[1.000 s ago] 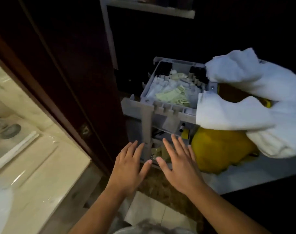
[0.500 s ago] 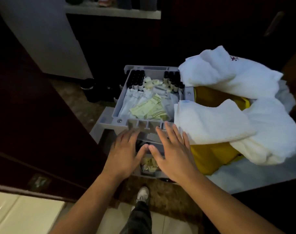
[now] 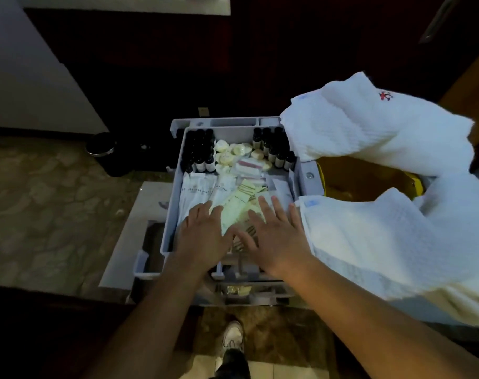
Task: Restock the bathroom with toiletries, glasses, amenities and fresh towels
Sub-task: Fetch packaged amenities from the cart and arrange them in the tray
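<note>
A grey plastic amenity tray (image 3: 178, 187) sits on top of a housekeeping cart. It holds small dark bottles (image 3: 200, 151) at the back left and more dark bottles (image 3: 273, 149) at the back right, round wrapped soaps (image 3: 232, 153) between them, and pale flat sachets (image 3: 238, 203) in front. My left hand (image 3: 205, 231) and my right hand (image 3: 273, 231) hover flat over the near end of the tray, fingers straight and spread, holding nothing. White towels (image 3: 369, 132) lie draped over the cart's yellow bag (image 3: 355, 176) to the right.
A small dark bin (image 3: 104, 149) stands on the mottled floor at the left. Dark wooden cabinetry runs behind the cart. A lower grey cart shelf (image 3: 249, 288) sits below my wrists. My shoe (image 3: 232, 335) is on the floor beneath.
Both hands moved forward from the cart's lower front up over the tray's sachets. The view swung right, away from the marble counter, and closer to the cart.
</note>
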`<action>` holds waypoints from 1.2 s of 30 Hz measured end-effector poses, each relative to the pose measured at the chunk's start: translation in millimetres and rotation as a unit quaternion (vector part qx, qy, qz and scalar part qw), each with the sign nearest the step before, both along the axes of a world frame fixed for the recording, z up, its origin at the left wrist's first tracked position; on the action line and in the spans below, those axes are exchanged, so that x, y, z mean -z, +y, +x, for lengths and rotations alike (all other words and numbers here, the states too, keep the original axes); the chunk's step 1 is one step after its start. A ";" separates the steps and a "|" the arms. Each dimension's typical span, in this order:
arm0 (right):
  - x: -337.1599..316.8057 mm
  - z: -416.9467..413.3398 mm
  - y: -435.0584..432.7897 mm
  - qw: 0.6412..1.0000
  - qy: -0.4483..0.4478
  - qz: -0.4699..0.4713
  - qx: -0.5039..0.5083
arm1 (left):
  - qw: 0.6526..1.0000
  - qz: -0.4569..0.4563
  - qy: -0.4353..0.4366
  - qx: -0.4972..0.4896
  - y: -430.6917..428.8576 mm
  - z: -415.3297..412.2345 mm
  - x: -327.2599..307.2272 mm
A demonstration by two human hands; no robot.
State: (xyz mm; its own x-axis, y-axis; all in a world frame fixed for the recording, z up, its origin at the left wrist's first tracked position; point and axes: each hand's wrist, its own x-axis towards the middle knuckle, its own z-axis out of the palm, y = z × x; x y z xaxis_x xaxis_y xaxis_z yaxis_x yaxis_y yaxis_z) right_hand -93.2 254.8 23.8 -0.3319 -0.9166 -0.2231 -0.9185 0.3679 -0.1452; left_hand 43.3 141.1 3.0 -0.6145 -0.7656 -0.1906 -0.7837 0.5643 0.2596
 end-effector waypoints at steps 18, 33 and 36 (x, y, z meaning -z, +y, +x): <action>15.6 -17.8 -28.0 0.998 0.017 0.053 -0.007 | 1.000 0.020 0.002 -0.004 -36.1 -23.0 18.4; -15.4 -29.2 -16.2 0.967 -0.141 -0.198 0.069 | 0.978 0.015 0.200 -0.063 -29.3 -12.2 -15.1; -42.1 -40.5 -5.6 0.901 -0.270 -0.270 0.205 | 0.957 -0.007 0.284 -0.061 -15.2 -5.9 -40.8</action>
